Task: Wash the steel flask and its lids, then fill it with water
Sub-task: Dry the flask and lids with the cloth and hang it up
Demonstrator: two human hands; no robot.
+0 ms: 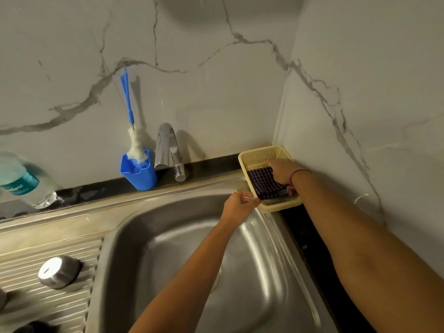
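Note:
A round steel lid [58, 272] lies on the ribbed drainboard [28, 255] left of the sink [182, 248]. A dark object [31, 328] at the bottom left edge is blurred and cut off, so I cannot tell what it is. My right hand [282, 173] reaches into the cream plastic basket [262, 153] at the counter's back right corner, its fingers curled down on a purple checked cloth [264, 186]. My left hand [237, 205] hovers over the sink's far right corner and pinches the basket's near corner. The flask body is not clearly in view.
A chrome tap [168, 150] stands behind the sink, with no water running. Beside it a blue holder [139, 171] carries a blue-handled bottle brush [131, 116]. A plastic water bottle [21, 181] lies at the far left. Marble walls close in behind and on the right.

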